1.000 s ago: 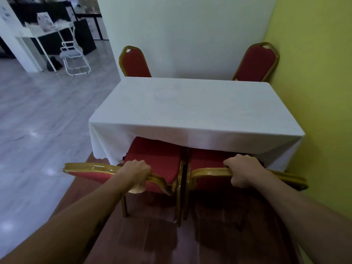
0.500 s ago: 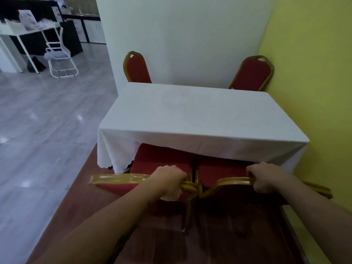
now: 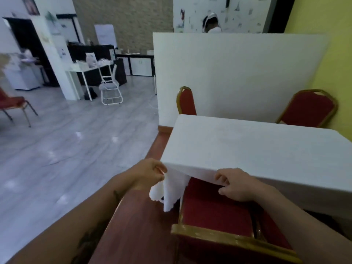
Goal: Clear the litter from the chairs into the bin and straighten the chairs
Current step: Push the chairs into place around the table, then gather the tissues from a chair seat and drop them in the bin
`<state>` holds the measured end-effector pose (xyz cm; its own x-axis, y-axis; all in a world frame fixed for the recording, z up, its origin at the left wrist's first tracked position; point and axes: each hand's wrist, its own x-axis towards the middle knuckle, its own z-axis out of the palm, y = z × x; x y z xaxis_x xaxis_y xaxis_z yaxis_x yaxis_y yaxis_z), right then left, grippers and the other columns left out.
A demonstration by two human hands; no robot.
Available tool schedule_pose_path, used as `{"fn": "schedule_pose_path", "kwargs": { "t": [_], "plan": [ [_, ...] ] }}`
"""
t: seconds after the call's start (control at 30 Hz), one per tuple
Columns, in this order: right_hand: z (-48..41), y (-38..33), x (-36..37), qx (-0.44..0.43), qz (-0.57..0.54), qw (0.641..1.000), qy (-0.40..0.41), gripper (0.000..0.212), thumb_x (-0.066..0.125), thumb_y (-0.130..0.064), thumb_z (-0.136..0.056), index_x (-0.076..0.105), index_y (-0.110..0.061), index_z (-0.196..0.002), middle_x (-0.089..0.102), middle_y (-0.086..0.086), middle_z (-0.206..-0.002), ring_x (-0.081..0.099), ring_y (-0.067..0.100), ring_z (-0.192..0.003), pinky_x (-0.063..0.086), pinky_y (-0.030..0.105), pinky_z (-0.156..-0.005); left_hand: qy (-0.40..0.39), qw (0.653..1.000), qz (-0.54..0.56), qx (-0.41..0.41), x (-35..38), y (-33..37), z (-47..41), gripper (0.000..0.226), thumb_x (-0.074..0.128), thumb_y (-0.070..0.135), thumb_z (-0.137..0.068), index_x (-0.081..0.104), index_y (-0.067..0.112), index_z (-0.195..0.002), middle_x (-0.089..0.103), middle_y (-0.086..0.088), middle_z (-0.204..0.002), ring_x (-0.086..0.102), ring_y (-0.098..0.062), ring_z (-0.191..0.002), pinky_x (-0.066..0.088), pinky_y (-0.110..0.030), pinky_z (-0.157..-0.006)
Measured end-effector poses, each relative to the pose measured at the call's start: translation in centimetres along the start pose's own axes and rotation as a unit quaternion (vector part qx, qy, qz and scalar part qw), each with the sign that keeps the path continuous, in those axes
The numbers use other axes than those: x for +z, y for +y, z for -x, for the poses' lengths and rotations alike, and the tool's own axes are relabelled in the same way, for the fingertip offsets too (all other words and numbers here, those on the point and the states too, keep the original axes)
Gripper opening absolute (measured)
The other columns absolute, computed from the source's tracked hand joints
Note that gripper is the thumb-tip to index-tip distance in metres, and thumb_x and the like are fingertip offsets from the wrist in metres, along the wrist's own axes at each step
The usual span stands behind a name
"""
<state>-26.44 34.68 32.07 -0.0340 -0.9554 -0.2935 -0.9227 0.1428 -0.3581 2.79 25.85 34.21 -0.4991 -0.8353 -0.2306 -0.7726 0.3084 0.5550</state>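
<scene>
The table (image 3: 257, 147) with its white cloth (image 3: 171, 189) stands by the yellow wall. Two red chairs (image 3: 215, 212) are pushed in under its near side, seats partly below the cloth. The left hand (image 3: 147, 173) pinches the cloth's hanging corner; the right hand (image 3: 237, 184) grips the cloth's near edge.

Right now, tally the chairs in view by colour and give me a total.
Red chairs with gold frames: 4, namely the near chair tucked under the table, the far left chair, the far right chair and one at the left edge.
White chairs: 1, the white folding chair.
Total: 5
</scene>
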Motion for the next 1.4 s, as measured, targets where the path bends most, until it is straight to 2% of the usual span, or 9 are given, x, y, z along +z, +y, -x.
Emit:
{"fn": "schedule_pose_path", "kwargs": {
  "t": [0.27, 0.4, 0.67, 0.77, 0.87, 0.97, 1.27, 1.33, 1.4],
  "plan": [
    [-16.7, -12.8, 0.9, -0.073, -0.048, 0.996, 0.000, 0.035, 0.064, -0.030, -0.080, 0.060, -0.038, -0.115, 0.060, -0.009, -0.112, 0.060, 0.007, -0.098, 0.053, 0.028, -0.089, 0.028, 0.994, -0.039, -0.096, -12.8, -12.7, -3.7, 0.034, 0.057, 0.024, -0.092, 0.065, 0.024, -0.125, 0.069, 0.004, -0.120, 0.064, -0.013, -0.105, 0.050, -0.026, -0.092],
    [-25.8, -17.1, 0.8, -0.080, -0.077, 0.994, -0.009, 0.035, 0.066, -0.025, -0.084, 0.062, -0.032, -0.118, 0.061, -0.009, -0.109, 0.061, 0.006, -0.097, 0.049, 0.021, -0.084, 0.027, 0.992, -0.053, -0.111, -18.3, -17.6, -9.0, 0.037, 0.054, 0.024, -0.093, 0.063, 0.024, -0.128, 0.067, 0.003, -0.120, 0.064, -0.013, -0.104, 0.049, -0.025, -0.088],
    [-39.9, -23.4, -0.5, -0.057, -0.089, 0.994, -0.036, 0.042, 0.064, -0.020, -0.085, 0.060, -0.025, -0.126, 0.060, -0.004, -0.115, 0.059, 0.013, -0.101, 0.049, 0.022, -0.084, -0.011, 0.992, -0.071, -0.105, -27.0, -24.8, -21.9, 0.037, 0.053, 0.021, -0.093, 0.062, 0.026, -0.129, 0.066, 0.002, -0.123, 0.063, -0.015, -0.105, 0.047, -0.025, -0.087],
    [-45.2, -24.8, -0.8, -0.039, -0.107, 0.993, -0.031, 0.043, 0.063, -0.019, -0.085, 0.059, -0.025, -0.127, 0.058, -0.007, -0.114, 0.059, 0.010, -0.095, 0.051, 0.021, -0.076, -0.025, 0.994, -0.076, -0.075, -29.7, -26.4, -28.3, 0.039, 0.053, 0.019, -0.092, 0.062, 0.024, -0.130, 0.066, 0.001, -0.124, 0.062, -0.016, -0.106, 0.047, -0.024, -0.085],
    [-50.7, -25.5, -2.0, -0.008, -0.107, 0.994, -0.007, 0.042, 0.063, -0.020, -0.087, 0.058, -0.027, -0.128, 0.058, -0.007, -0.117, 0.059, 0.014, -0.105, 0.054, 0.026, -0.088, -0.018, 0.997, -0.075, -0.019, -32.6, -27.7, -34.9, 0.038, 0.053, 0.019, -0.091, 0.064, 0.025, -0.126, 0.067, 0.002, -0.122, 0.062, -0.014, -0.103, 0.046, -0.021, -0.083],
    [-56.8, -25.8, -3.9, 0.041, -0.125, 0.991, 0.033, 0.036, 0.064, -0.020, -0.090, 0.059, -0.029, -0.124, 0.058, -0.007, -0.114, 0.061, 0.013, -0.102, 0.056, 0.023, -0.081, -0.038, 0.995, -0.083, 0.034, -36.1, -29.4, -42.3, 0.036, 0.053, 0.019, -0.090, 0.066, 0.027, -0.123, 0.068, 0.004, -0.119, 0.062, -0.011, -0.099, 0.045, -0.019, -0.080],
    [-65.9, -21.6, -10.0, 0.199, -0.179, 0.951, 0.153, 0.032, 0.067, -0.021, -0.092, 0.057, -0.033, -0.119, 0.057, -0.006, -0.119, 0.060, 0.014, -0.103, 0.055, 0.016, -0.074, -0.091, 0.969, -0.141, 0.183, -41.9, -28.3, -60.7, 0.037, 0.056, 0.024, -0.091, 0.064, 0.027, -0.127, 0.066, 0.006, -0.126, 0.061, -0.009, -0.109, 0.050, -0.025, -0.096],
    [-68.1, -20.1, -11.6, 0.216, -0.195, 0.941, 0.176, 0.033, 0.067, -0.020, -0.092, 0.058, -0.030, -0.122, 0.056, -0.007, -0.114, 0.059, 0.011, -0.099, 0.049, 0.011, -0.065, -0.104, 0.962, -0.140, 0.212, -42.4, -27.0, -64.9, 0.035, 0.056, 0.024, -0.093, 0.064, 0.028, -0.126, 0.066, 0.007, -0.123, 0.061, -0.009, -0.103, 0.050, -0.023, -0.089],
    [-71.2, -18.0, -13.3, 0.227, -0.214, 0.928, 0.206, 0.033, 0.066, -0.019, -0.092, 0.058, -0.028, -0.123, 0.056, -0.006, -0.114, 0.058, 0.011, -0.102, 0.048, 0.014, -0.068, -0.108, 0.956, -0.137, 0.235, -42.6, -25.4, -69.8, 0.033, 0.055, 0.024, -0.094, 0.064, 0.029, -0.125, 0.067, 0.008, -0.118, 0.063, -0.009, -0.097, 0.049, -0.021, -0.082]
  ]
}}
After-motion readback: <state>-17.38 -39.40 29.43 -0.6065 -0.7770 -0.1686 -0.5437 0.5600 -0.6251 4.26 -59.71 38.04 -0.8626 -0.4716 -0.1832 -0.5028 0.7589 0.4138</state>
